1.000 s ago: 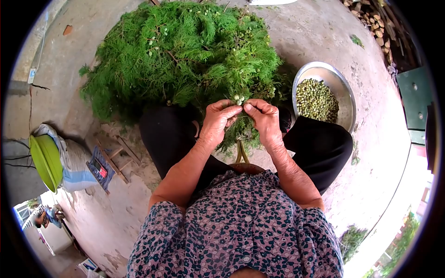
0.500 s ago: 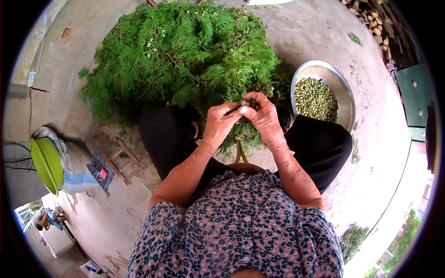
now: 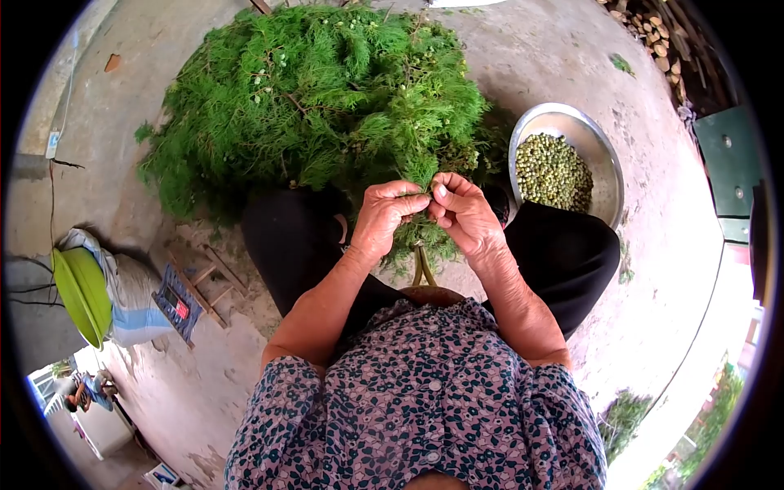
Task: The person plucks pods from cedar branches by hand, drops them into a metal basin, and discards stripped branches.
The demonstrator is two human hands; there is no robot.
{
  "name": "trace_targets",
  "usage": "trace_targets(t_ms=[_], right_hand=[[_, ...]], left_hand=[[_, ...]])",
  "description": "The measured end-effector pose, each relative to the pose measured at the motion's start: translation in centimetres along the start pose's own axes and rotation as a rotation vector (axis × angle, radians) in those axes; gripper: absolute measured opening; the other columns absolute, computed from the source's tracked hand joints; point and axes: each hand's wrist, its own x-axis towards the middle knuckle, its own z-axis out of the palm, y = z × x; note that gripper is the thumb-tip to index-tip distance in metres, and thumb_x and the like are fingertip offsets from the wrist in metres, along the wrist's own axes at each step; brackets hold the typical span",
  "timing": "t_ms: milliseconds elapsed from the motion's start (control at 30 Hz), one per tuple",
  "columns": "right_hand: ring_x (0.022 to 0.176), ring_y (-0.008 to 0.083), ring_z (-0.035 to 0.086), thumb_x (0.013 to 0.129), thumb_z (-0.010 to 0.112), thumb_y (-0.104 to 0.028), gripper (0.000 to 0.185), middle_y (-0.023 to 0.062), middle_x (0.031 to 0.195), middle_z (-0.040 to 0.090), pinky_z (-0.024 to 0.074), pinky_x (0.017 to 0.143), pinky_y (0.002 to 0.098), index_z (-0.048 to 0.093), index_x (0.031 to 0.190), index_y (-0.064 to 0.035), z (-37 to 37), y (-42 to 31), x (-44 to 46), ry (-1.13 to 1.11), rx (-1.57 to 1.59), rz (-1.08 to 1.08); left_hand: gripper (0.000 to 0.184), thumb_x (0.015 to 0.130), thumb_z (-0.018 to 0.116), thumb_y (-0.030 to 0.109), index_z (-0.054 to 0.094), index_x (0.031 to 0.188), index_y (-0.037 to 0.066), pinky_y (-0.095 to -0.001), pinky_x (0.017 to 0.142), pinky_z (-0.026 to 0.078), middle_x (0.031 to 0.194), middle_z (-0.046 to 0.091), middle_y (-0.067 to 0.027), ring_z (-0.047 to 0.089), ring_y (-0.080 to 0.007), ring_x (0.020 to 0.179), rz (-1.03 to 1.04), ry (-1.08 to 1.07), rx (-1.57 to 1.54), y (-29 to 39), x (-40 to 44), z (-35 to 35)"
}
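Note:
My left hand (image 3: 382, 216) is closed, thumb and forefinger pinching a feathery evergreen sprig (image 3: 422, 168) that points away from me. Against those fingertips, my right hand (image 3: 467, 216) has its thumb and fingers curled together; whatever they hold is hidden. Beyond both hands lies a big heap of evergreen branches (image 3: 318, 98), with small pale green cones among the foliage. To the right of my right knee, a wide metal basin (image 3: 606, 175) holds a pile of round green cones (image 3: 555, 173).
A small wooden stool (image 3: 216, 273) stands at left, near a lime-green basin (image 3: 82, 294) and a stuffed sack (image 3: 135, 298). Stacked firewood (image 3: 658, 41) and a green panel (image 3: 727, 155) are at far right. Another person (image 3: 90, 390) is at lower left.
My right hand's fingers have curled in and turned, and the pale cones between my hands no longer show. A green sprig now stands up from my left fingertips.

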Motion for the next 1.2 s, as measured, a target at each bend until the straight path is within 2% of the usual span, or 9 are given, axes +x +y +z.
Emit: trace_targets(t_ms=[333, 400, 600, 667, 800, 867, 933, 1000, 1200], right_hand=[[0.055, 0.0091, 0.042, 0.085, 0.051, -0.005, 0.006, 0.0018, 0.069, 0.047, 0.0314, 0.046, 0.0178, 0.052, 0.079, -0.0052, -2.4, -2.4, -0.7, -0.066, 0.404, -0.087], [0.062, 0.0119, 0.047, 0.089, 0.045, -0.006, 0.012, 0.0044, 0.073, 0.049, 0.0437, 0.055, 0.0206, 0.049, 0.078, -0.0029, -4.2, -5.0, -0.9, 0.378, 0.27, -0.313], [0.096, 0.035, 0.052, 0.091, 0.033, -0.006, 0.03, 0.024, 0.112, 0.045, 0.0484, 0.086, 0.0445, 0.033, 0.113, 0.014, -16.2, -12.6, -1.5, 0.45, 0.363, -0.893], [0.097, 0.0308, 0.053, 0.091, 0.034, -0.008, 0.033, 0.0231, 0.11, 0.048, 0.0475, 0.087, 0.0352, 0.032, 0.115, 0.0149, -17.3, -13.6, -2.1, 0.698, 0.5, -0.914], [0.089, 0.0235, 0.056, 0.092, 0.033, -0.014, 0.031, 0.0202, 0.094, 0.057, 0.0451, 0.077, 0.0264, 0.047, 0.103, 0.012, -14.7, -10.0, -2.9, 0.754, -0.401, -0.566], [0.073, 0.0206, 0.056, 0.088, 0.041, -0.019, 0.027, 0.0143, 0.083, 0.06, 0.0453, 0.072, 0.0328, 0.053, 0.091, 0.004, -10.5, -5.9, -1.8, 0.503, -0.003, -0.387], [0.08, 0.023, 0.059, 0.09, 0.042, -0.031, 0.034, 0.0137, 0.089, 0.061, 0.0469, 0.068, 0.0318, 0.056, 0.1, -0.0017, -9.1, -0.7, -0.9, 0.381, -0.572, 0.091], [0.08, 0.0212, 0.058, 0.088, 0.045, -0.04, 0.042, 0.0103, 0.099, 0.06, 0.0451, 0.066, 0.0317, 0.055, 0.106, -0.0042, -5.1, 3.3, -0.6, 0.412, -0.508, 0.465], [0.065, 0.0214, 0.053, 0.08, 0.059, -0.039, 0.039, 0.0096, 0.075, 0.06, 0.0421, 0.062, 0.0308, 0.061, 0.086, -0.0001, -11.3, 13.9, 3.0, 0.139, -0.68, -0.206]], left_hand=[[0.009, 0.073, 0.067, 0.007, 0.063, 0.08, 0.003, -0.0193, 0.048, 0.04, 0.067, 0.06, -0.0022, 0.051, -0.0077, 0.052, -0.078, -0.14, -0.239, -0.2, 0.4, -0.7], [0.009, 0.073, 0.066, 0.006, 0.062, 0.079, 0.002, -0.0215, 0.046, 0.04, 0.068, 0.062, -0.0049, 0.051, -0.0096, 0.051, -0.052, -0.163, -0.253, -0.9, 0.9, -1.9], [0.006, 0.078, 0.062, 0.007, 0.059, 0.078, 0.002, -0.0207, 0.038, 0.031, 0.07, 0.06, -0.0078, 0.042, -0.0089, 0.041, -0.049, -0.102, -0.644, -0.6, 0.9, -2.5], [0.013, 0.082, 0.058, 0.012, 0.055, 0.071, 0.006, -0.023, 0.04, 0.031, 0.065, 0.058, -0.0069, 0.043, -0.0107, 0.04, -0.134, -0.134, -0.637, -0.2, 0.9, -3.0], [0.025, 0.085, 0.055, 0.021, 0.051, 0.063, 0.012, -0.0246, 0.039, 0.027, 0.054, 0.047, -0.0018, 0.034, -0.0101, 0.039, -0.1, -0.24, -0.679, -0.9, 1.5, -3.2], [0.024, 0.085, 0.054, 0.022, 0.053, 0.063, 0.012, -0.0254, 0.039, 0.026, 0.053, 0.046, -0.0021, 0.034, -0.011, 0.039, -0.121, -0.205, -0.644, -0.7, 1.4, -3.0], [0.024, 0.086, 0.054, 0.023, 0.054, 0.064, 0.013, -0.0262, 0.039, 0.026, 0.052, 0.046, -0.0024, 0.034, -0.0119, 0.039, -0.131, -0.174, -0.615, -0.4, 1.3, -2.6], [0.023, 0.086, 0.053, 0.024, 0.056, 0.066, 0.012, -0.0271, 0.039, 0.025, 0.05, 0.045, -0.0033, 0.034, -0.014, 0.039, -0.104, -0.156, -0.626, -0.4, 1.1, -2.2], [0.025, 0.087, 0.05, 0.025, 0.057, 0.069, 0.009, -0.0272, 0.04, 0.025, 0.05, 0.047, -0.0043, 0.034, -0.0145, 0.04, -0.069, -0.315, -0.58, -0.9, 0.8, -1.6]])
